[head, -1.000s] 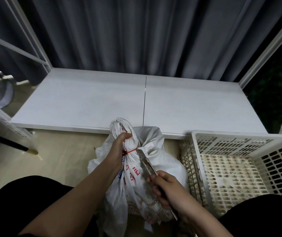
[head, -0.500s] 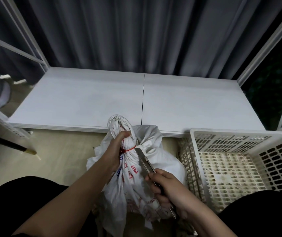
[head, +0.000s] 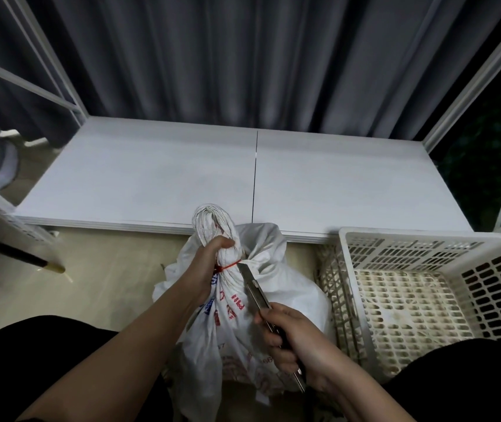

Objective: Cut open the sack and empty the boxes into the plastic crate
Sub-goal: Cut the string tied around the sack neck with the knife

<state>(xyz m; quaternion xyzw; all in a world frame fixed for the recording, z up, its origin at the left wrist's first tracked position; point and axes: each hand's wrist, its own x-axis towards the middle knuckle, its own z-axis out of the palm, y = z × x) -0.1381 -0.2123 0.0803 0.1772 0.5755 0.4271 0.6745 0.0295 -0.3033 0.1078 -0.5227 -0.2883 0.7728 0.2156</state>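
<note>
Left hand (head: 209,263) gripped the soft woven sack (head: 243,309) at its bunched neck, best hold; right hand (head: 291,342), at 5 o'clock, clenched the knife (head: 253,289) against the red tie (head: 229,265).

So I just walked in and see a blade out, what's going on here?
A person is opening a tied white sack on the floor. The left hand grips the bunched neck just above a red tie, while the right hand holds a utility knife with its tip at that tie. The sack is not open yet, and the plastic crate beside it on the right holds no boxes.
</note>
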